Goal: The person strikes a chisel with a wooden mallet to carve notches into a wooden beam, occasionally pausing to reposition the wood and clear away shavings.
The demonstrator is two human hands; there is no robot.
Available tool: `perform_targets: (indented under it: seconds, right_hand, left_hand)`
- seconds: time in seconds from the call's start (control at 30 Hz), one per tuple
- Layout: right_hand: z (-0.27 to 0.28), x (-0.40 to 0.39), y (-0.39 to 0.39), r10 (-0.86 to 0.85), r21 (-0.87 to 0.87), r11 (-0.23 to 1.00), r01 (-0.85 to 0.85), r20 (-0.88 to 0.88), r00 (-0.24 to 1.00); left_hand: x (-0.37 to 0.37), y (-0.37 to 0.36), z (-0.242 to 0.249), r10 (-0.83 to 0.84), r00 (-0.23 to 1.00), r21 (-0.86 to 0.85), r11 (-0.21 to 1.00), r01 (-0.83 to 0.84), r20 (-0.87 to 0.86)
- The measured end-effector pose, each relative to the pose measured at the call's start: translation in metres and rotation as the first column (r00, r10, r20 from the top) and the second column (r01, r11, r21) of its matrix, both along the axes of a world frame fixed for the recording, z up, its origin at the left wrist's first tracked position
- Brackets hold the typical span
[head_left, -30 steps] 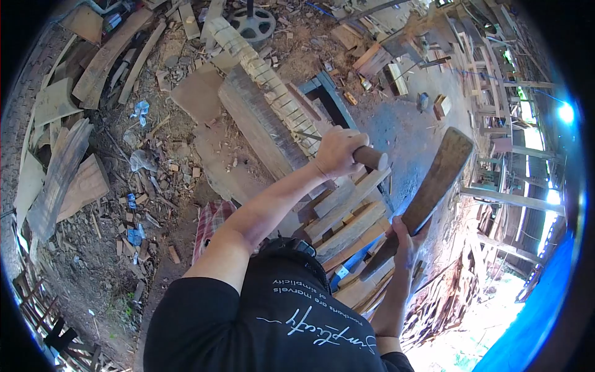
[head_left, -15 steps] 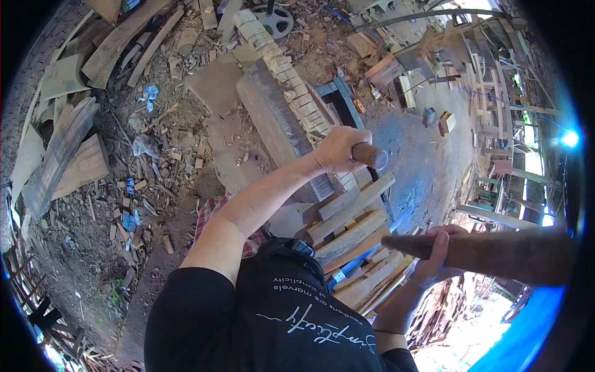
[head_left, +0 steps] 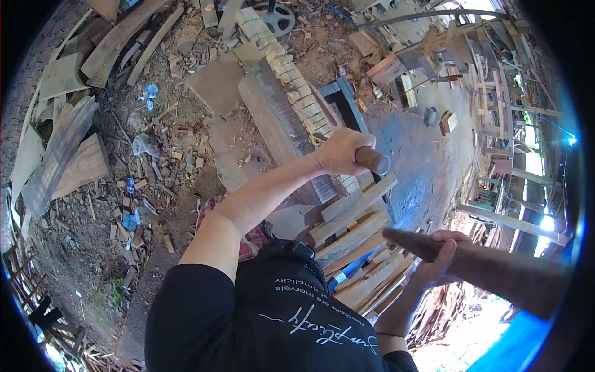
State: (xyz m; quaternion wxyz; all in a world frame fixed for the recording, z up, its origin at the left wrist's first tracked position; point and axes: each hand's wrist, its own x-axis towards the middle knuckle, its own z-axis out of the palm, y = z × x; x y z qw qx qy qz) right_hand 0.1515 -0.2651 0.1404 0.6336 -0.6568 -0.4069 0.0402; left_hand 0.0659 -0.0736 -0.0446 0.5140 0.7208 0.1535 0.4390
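My left hand (head_left: 344, 152) is closed around a short round wooden handle (head_left: 372, 160). Its blunt end points right, and whatever joins its other end is hidden by my fist. To the lower right, my right hand (head_left: 441, 263) grips a long dark wooden piece (head_left: 496, 266), thumb on the near side and fingers on the far side. The piece tapers to a narrow tip on the left and runs out to the right edge of view. My two hands are apart, with the tip below the handle. Stacked boards (head_left: 356, 232) lie beneath both.
A thick beam (head_left: 273, 115) runs beside a row of notched blocks (head_left: 300, 102). Past them sit a dark blue frame (head_left: 344, 102) and a grey wheel (head_left: 279, 22). Scrap planks (head_left: 59, 155) and wood chips litter the left ground. Wooden racks (head_left: 496, 118) stand at right.
The dark wooden piece has tilted, its right end swinging downward. My left hand has shifted slightly down and right with the handle, still closed on it.
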Motion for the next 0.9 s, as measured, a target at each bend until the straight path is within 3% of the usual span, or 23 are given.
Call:
perform_targets:
  seconds: [0.03, 0.07, 0.1, 0.13, 0.17, 0.23, 0.27, 0.3, 0.37, 0.4, 0.47, 0.5, 0.53, 0.6, 0.63, 0.67, 0.73, 0.77, 0.8, 0.87, 0.9]
  right_hand:
    - [-0.016, 0.019, -0.016, -0.008, -0.202, 0.979, 0.034, 0.127, 0.992]
    - [-0.093, 0.091, -0.071, -0.281, -0.380, 0.874, 0.303, 0.114, 0.953]
    - [-0.082, 0.052, -0.046, -0.097, -0.643, 0.745, 0.181, 0.164, 0.982]
    - [-0.070, 0.009, -0.023, 0.087, -0.848, 0.522, 0.087, 0.154, 0.984]
    - [-0.070, 0.009, -0.028, 0.083, -0.845, 0.526, 0.091, 0.158, 0.984]
    - [-0.073, 0.026, -0.039, -0.107, -0.777, 0.613, 0.145, 0.100, 0.989]
    - [-0.071, 0.039, -0.047, -0.062, -0.676, 0.699, 0.234, 0.269, 0.961]
    - [-0.064, 0.044, -0.055, -0.232, -0.574, 0.747, 0.334, 0.246, 0.941]
    - [-0.017, 0.038, -0.033, -0.134, -0.239, 0.957, 0.163, 0.132, 0.982]
    - [0.003, 0.043, -0.032, -0.043, -0.371, 0.916, 0.152, 0.287, 0.957]
    - [-0.012, 0.024, -0.020, -0.080, -0.117, 0.990, 0.084, 0.043, 0.996]
    - [-0.051, 0.038, -0.047, -0.142, -0.420, 0.888, 0.186, 0.133, 0.981]
    - [-0.091, 0.052, -0.073, -0.169, -0.666, 0.689, 0.287, 0.238, 0.957]
    - [-0.099, 0.028, -0.045, 0.049, -0.776, 0.601, 0.194, 0.279, 0.959]
    - [-0.081, 0.025, -0.036, -0.003, -0.807, 0.579, 0.114, 0.138, 0.990]
    - [-0.059, 0.022, -0.023, -0.089, -0.780, 0.625, -0.040, -0.122, 0.989]
    - [-0.047, 0.038, -0.044, -0.144, -0.684, 0.706, 0.183, 0.114, 0.983]
    - [-0.061, 0.071, -0.076, -0.233, -0.528, 0.787, 0.319, 0.225, 0.946]
    - [-0.045, 0.065, -0.066, -0.245, -0.530, 0.781, 0.331, 0.227, 0.943]
    - [-0.001, 0.046, -0.034, -0.025, -0.324, 0.942, 0.090, 0.199, 0.980]
    - [-0.002, 0.047, -0.035, -0.029, -0.324, 0.941, 0.094, 0.201, 0.979]
  left_hand:
    - [0.003, 0.000, 0.000, 0.019, 1.000, 0.014, 1.000, -0.019, -0.024]
    - [0.004, 0.002, 0.000, 0.022, 1.000, 0.015, 1.000, -0.021, -0.022]
    - [0.004, 0.003, -0.001, 0.052, 0.999, 0.038, 0.998, -0.052, -0.002]
    - [0.005, 0.001, -0.002, 0.073, 0.997, 0.060, 0.995, -0.074, 0.017]
    - [0.008, -0.001, -0.003, 0.070, 0.997, 0.065, 0.995, -0.071, 0.020]
    - [0.008, -0.003, -0.006, 0.070, 0.997, 0.075, 0.995, -0.068, -0.026]
    - [0.008, -0.008, -0.008, 0.060, 0.998, 0.066, 0.996, -0.057, -0.031]
    - [0.008, -0.007, -0.005, 0.061, 0.997, 0.044, 0.997, -0.060, -0.035]
    - [0.010, -0.004, 0.001, 0.058, 0.998, 0.018, 0.998, -0.058, -0.036]
    - [0.009, -0.002, 0.003, 0.036, 0.998, 0.011, 0.999, -0.036, -0.054]
    - [0.009, -0.002, 0.002, 0.009, 0.997, 0.004, 1.000, -0.009, -0.075]
    - [0.010, -0.002, 0.001, 0.024, 0.997, 0.013, 1.000, -0.023, -0.073]
    - [0.011, -0.002, 0.000, 0.042, 0.997, 0.024, 0.999, -0.041, -0.068]
    - [0.015, -0.016, -0.006, 0.000, 0.987, 0.000, 1.000, 0.000, -0.158]
    - [0.015, -0.010, -0.005, -0.010, 0.969, -0.021, 1.000, 0.005, -0.248]
    - [0.015, -0.008, -0.008, 0.002, 0.968, -0.025, 1.000, -0.009, -0.252]
    - [0.019, -0.016, -0.009, 0.005, 0.968, 0.027, 1.000, 0.002, -0.249]
    - [0.024, -0.018, -0.012, 0.019, 0.970, 0.057, 0.998, -0.005, -0.244]
    - [0.029, -0.019, -0.012, 0.005, 0.970, 0.054, 0.999, 0.009, -0.242]
    - [0.036, -0.024, -0.009, -0.057, 0.933, 0.098, 0.990, 0.098, -0.354]
    - [0.037, -0.030, -0.007, -0.062, 0.934, 0.097, 0.990, 0.102, -0.352]
